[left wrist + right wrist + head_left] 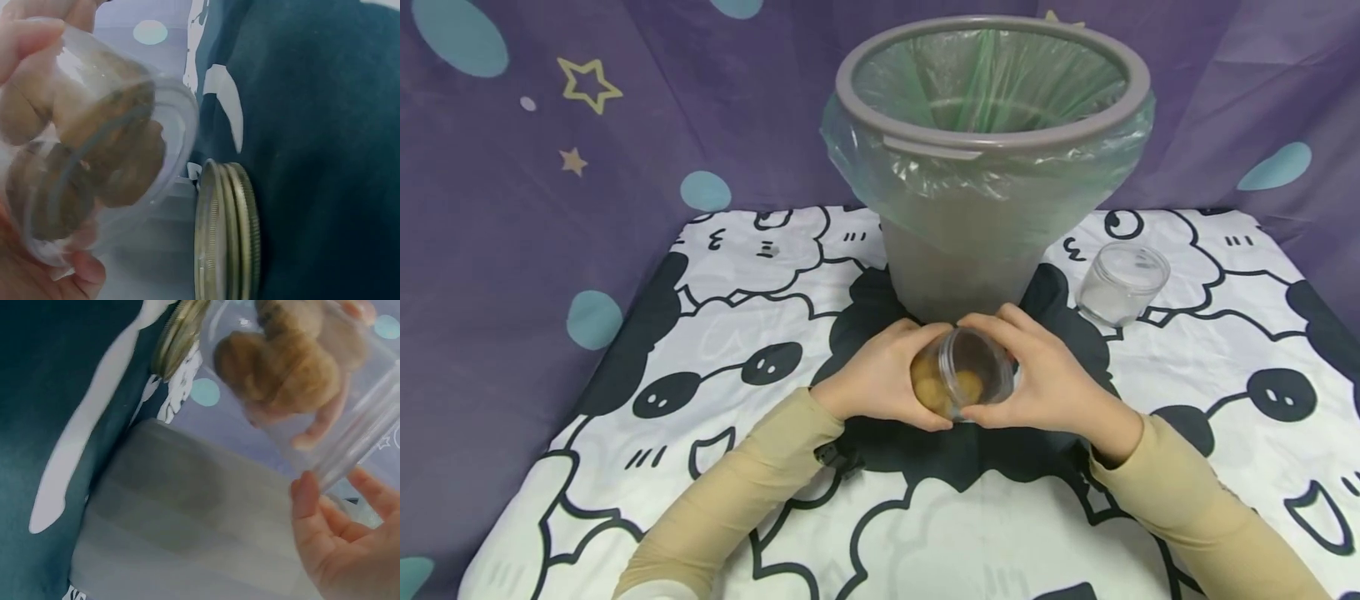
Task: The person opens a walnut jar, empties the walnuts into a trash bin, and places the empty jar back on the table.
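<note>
Between both hands is a clear jar (992,354) with brown, wrinkled round lumps (294,375) inside. It is tilted, with its threaded rim toward the right side in the head view. My left hand (891,375) wraps the body of the jar, thumb below and fingers above. Opposite it, my right hand (1041,375) grips at the rim, its thumb low and its fingertips at the top. Golden, ridged metal lids (228,231) lie close by the jar in the left wrist view; the head view hides them.
A grey bin (962,258) with a thin green liner (992,75) stands right behind the hands. To its right is another clear jar (1120,287). A cartoon-print cloth (730,358) covers the table, and a purple curtain (647,142) hangs behind.
</note>
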`<action>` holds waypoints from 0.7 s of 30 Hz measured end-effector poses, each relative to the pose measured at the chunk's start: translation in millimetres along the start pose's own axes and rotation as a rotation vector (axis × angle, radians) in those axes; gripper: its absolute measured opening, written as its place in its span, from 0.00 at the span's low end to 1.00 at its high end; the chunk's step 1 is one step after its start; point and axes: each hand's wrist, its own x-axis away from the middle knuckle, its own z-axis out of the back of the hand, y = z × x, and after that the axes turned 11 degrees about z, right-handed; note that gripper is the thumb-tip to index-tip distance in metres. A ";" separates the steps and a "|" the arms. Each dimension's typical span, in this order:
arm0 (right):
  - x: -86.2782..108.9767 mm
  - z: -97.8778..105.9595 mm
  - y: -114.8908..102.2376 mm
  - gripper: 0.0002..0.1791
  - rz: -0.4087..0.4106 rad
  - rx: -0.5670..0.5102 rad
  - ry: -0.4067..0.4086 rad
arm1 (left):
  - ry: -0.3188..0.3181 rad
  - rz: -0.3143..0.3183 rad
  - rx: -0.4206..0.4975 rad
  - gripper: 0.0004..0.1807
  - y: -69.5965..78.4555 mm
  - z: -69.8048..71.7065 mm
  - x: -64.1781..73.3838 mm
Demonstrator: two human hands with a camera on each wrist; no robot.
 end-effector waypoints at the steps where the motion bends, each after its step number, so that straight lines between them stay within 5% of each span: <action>1: 0.7 -1.2 1.1 0.45 0.020 0.004 0.011 | -0.006 -0.008 0.001 0.50 -0.4 -0.4 -0.2; 10: -0.1 1.7 7.0 0.44 0.246 0.003 -0.060 | -0.173 -0.050 0.154 0.50 -8.1 -1.4 0.4; 15: -0.4 10.6 9.1 0.50 0.167 -0.015 -0.158 | -0.127 -0.041 0.076 0.50 -6.7 -2.2 -2.0; 21: 0.7 20.4 8.9 0.52 -0.008 0.022 -0.167 | -0.052 -0.011 -0.030 0.48 -3.5 -2.5 -2.7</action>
